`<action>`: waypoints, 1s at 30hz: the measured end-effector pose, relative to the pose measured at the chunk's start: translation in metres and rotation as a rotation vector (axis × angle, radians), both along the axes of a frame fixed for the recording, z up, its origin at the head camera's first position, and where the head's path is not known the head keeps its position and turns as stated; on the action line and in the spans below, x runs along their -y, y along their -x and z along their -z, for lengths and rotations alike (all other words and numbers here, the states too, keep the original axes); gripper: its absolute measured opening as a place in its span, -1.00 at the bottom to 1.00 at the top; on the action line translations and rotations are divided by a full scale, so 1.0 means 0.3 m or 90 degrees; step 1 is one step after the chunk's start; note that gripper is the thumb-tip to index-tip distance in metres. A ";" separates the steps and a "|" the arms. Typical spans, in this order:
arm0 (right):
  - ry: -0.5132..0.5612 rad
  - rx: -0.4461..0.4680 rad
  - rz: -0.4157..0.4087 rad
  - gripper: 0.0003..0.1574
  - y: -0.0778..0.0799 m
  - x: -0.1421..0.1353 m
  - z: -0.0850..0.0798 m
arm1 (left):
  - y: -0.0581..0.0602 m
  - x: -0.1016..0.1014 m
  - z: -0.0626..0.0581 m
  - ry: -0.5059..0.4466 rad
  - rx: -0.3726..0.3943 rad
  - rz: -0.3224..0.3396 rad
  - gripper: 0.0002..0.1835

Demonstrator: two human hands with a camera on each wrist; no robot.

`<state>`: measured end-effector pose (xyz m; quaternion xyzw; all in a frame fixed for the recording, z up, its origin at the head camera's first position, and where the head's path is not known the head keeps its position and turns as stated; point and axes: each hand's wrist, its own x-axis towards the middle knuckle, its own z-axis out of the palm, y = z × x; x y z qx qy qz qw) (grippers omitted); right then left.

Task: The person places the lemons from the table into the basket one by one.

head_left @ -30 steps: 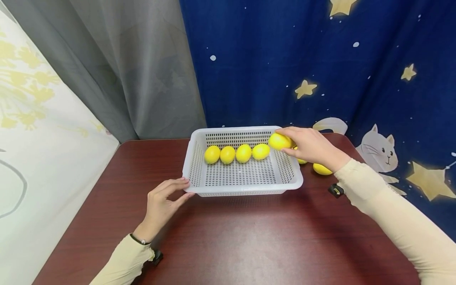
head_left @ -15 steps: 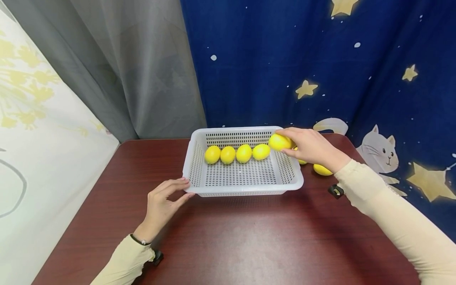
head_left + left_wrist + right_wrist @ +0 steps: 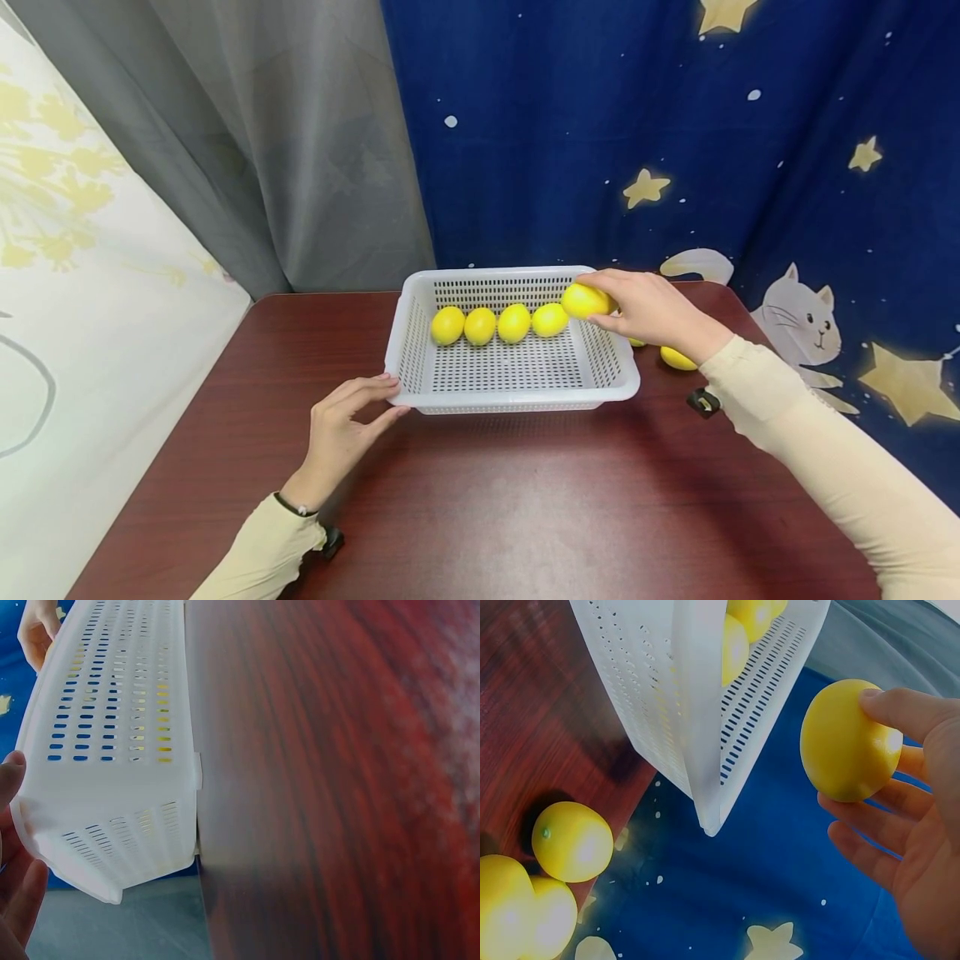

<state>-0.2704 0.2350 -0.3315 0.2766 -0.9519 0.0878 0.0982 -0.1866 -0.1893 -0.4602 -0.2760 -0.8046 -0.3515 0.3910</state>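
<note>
A white plastic basket [image 3: 510, 400] with slotted walls stands on the table, and several yellow lemons [image 3: 513, 323] lie in a row inside it. My right hand [image 3: 652, 308] pinches another lemon [image 3: 849, 742] between thumb and fingers, above the basket's right rim. In the right wrist view this lemon is apart from the basket. My left hand [image 3: 341, 429] holds the basket's near left corner, fingertips on the rim and thumb lower at the front. In the left wrist view only parts of its fingers [image 3: 28, 892] show beside the rim.
More lemons [image 3: 571, 841] lie on the table right of the basket, partly hidden by the right hand in the head view. The dark red wooden table [image 3: 510, 500] ends at a blue star-patterned curtain [image 3: 540, 133] and a grey curtain [image 3: 330, 150].
My right hand has moved slightly left with the lemon, farther over the basket. The left hand and the basket have stayed in place.
</note>
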 end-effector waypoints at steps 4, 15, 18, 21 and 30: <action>0.004 -0.002 -0.001 -0.26 -0.001 0.001 -0.001 | 0.001 -0.003 -0.003 -0.001 -0.003 0.003 -0.54; -0.004 0.000 -0.005 -0.26 0.000 0.003 -0.006 | 0.003 0.000 -0.002 0.001 -0.003 0.008 -0.53; -0.003 0.003 -0.003 -0.25 0.001 0.006 -0.005 | 0.002 0.000 -0.001 0.003 -0.001 0.008 -0.55; -0.005 0.001 -0.004 -0.26 0.002 0.011 -0.006 | 0.002 0.002 0.000 0.003 0.001 0.007 -0.56; -0.015 -0.004 -0.009 -0.26 0.008 0.024 -0.010 | 0.001 0.002 0.000 0.001 0.000 0.005 -0.55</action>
